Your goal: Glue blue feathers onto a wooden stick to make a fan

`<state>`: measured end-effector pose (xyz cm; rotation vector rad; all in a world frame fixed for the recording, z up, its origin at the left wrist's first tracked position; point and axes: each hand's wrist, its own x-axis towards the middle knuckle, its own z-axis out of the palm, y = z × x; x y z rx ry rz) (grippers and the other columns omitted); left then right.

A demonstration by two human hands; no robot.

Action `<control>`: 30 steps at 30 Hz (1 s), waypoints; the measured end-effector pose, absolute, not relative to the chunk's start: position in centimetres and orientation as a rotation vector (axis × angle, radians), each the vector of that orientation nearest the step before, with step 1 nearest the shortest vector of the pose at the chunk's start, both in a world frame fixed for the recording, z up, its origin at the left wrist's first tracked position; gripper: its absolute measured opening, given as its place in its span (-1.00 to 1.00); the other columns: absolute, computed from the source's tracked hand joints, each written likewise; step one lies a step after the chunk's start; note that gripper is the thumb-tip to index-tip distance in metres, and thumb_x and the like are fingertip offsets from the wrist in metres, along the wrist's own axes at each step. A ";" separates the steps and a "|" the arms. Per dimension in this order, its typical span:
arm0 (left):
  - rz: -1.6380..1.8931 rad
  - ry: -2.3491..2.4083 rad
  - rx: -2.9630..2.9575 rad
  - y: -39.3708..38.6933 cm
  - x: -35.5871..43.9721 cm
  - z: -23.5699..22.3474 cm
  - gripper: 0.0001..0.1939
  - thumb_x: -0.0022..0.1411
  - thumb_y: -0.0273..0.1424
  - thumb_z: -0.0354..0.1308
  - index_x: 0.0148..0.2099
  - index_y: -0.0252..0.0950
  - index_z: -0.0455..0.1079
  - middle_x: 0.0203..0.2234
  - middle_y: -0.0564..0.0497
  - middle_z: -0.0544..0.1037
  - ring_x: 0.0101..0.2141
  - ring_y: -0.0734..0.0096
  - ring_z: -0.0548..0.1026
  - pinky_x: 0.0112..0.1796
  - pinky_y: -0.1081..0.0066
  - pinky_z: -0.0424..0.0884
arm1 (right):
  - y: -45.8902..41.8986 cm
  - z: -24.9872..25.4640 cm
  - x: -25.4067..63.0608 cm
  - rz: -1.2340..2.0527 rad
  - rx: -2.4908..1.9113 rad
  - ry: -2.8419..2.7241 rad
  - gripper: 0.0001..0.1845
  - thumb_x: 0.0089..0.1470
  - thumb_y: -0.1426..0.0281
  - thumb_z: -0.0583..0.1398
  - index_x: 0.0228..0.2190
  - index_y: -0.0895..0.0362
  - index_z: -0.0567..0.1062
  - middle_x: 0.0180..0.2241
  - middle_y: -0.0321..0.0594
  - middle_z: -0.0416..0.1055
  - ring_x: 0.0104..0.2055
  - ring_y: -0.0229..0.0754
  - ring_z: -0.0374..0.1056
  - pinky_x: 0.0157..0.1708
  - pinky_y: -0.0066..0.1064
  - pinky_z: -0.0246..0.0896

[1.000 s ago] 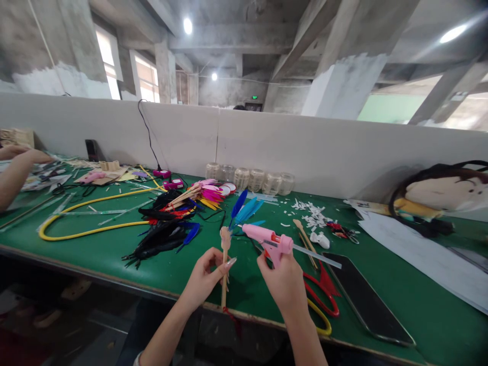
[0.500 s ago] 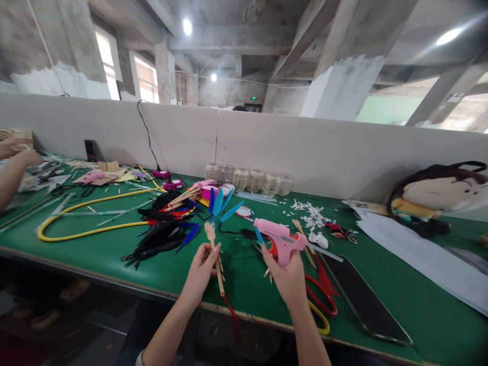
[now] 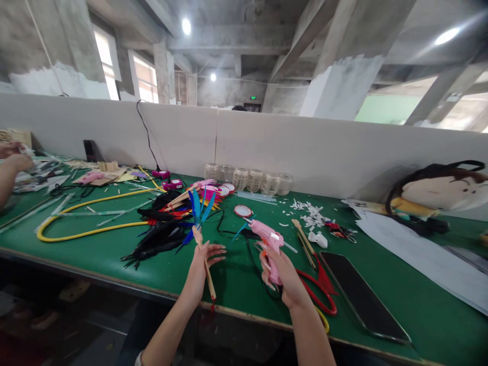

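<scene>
My left hand [image 3: 201, 264] grips a carved wooden stick [image 3: 209, 279] in the crook of the thumb, its other fingers stretched out. Blue feathers [image 3: 202, 206] fan out from the stick's upper end, and a bit of red tassel hangs at its lower end. A pink glue gun [image 3: 269, 236] is in my right hand [image 3: 280, 269], its nozzle pointing up and left. Beside the nozzle shows a single light blue feather [image 3: 241, 231]; whether my right fingers touch it I cannot tell. Black feathers [image 3: 160, 244] lie left of my left hand.
Red-handled scissors [image 3: 324, 290] and a dark phone [image 3: 362, 297] lie right of my right hand. Several clear jars [image 3: 255, 179] stand along the partition. White scraps [image 3: 310, 213], a yellow tube [image 3: 72, 236] and a plush bag [image 3: 430, 195] are around. A co-worker's hands [image 3: 15, 157] are at far left.
My left hand has turned and its fingers have opened out, tilting the feathered stick leftward. The glue gun has moved left and down, its nozzle now tilted more upward.
</scene>
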<state>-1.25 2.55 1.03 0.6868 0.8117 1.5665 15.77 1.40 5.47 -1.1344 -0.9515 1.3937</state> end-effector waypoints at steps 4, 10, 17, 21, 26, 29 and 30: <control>1.576 0.808 0.805 2.2 -1.2 1.1 -0.55 -0.20 -0.38 0.31 -0.21 -0.31 0.25 -0.17 -0.12 0.47 -0.10 0.18 0.40 -0.09 0.27 0.31 | 1.1 5.3 15.4 1.457 -1.201 -1.042 -0.66 -0.13 0.18 0.16 -0.33 0.14 0.31 -0.69 -0.49 0.17 -0.81 -0.44 0.10 -0.87 -0.62 -0.09; 1.479 0.838 0.822 1.7 -1.1 1.6 -0.58 -0.20 -0.39 0.31 -0.35 -0.27 0.11 -0.52 0.11 0.47 -0.34 0.17 0.53 -0.37 0.31 0.48 | 0.8 5.3 14.9 1.519 -1.238 -1.114 -0.69 -0.13 0.19 0.17 -0.38 0.14 0.31 -0.68 -0.49 0.18 -0.80 -0.45 0.10 -0.85 -0.62 -0.05; 1.445 0.865 0.846 1.8 -1.3 1.5 -0.57 -0.08 -0.26 0.23 -0.45 -0.24 -0.04 -0.49 -0.01 0.56 -0.67 0.44 0.48 -0.47 0.33 0.48 | 1.8 5.2 16.6 1.323 -1.185 -0.905 -0.72 -0.15 0.21 0.17 -0.44 0.17 0.33 -0.72 -0.49 0.14 -0.78 -0.44 0.06 -0.83 -0.59 -0.06; 1.439 0.866 0.846 1.7 -1.3 1.7 -0.56 -0.08 -0.28 0.23 -0.45 -0.23 -0.06 -0.50 -0.02 0.57 -0.67 0.45 0.47 -0.46 0.33 0.48 | 3.0 4.1 18.2 1.052 -1.247 -0.838 -0.73 -0.20 0.20 0.18 -0.53 0.16 0.33 -0.66 -0.41 0.22 -0.68 -0.35 0.19 -0.69 -0.49 0.13; 1.400 0.844 0.904 1.6 -1.3 1.9 -0.55 -0.06 -0.28 0.22 -0.48 -0.22 -0.10 -0.51 0.00 0.57 -0.73 0.53 0.42 -0.51 0.38 0.45 | 3.1 3.3 19.3 0.521 -1.761 -1.239 -0.67 -0.06 0.14 0.04 -0.50 0.16 0.35 -0.56 -0.18 0.37 -0.46 -0.10 0.32 -0.46 -0.32 0.17; 1.373 0.832 0.946 1.6 -1.4 1.7 -0.55 -0.03 -0.28 0.20 -0.48 -0.22 -0.11 -0.49 -0.02 0.57 -0.74 0.54 0.40 -0.54 0.39 0.43 | 2.6 3.6 19.4 0.017 -2.091 -1.343 -0.61 -0.01 0.15 -0.01 -0.39 0.22 0.40 -0.40 0.05 0.40 -0.30 0.08 0.31 -0.35 -0.14 0.13; 1.365 0.827 0.960 1.6 -1.3 1.6 -0.56 -0.02 -0.28 0.20 -0.48 -0.22 -0.11 -0.50 -0.02 0.57 -0.74 0.53 0.41 -0.55 0.39 0.43 | 2.4 3.8 19.3 -0.148 -2.131 -1.334 -0.60 -0.01 0.17 0.00 -0.36 0.24 0.41 -0.33 0.12 0.38 -0.22 0.14 0.28 -0.31 -0.08 0.11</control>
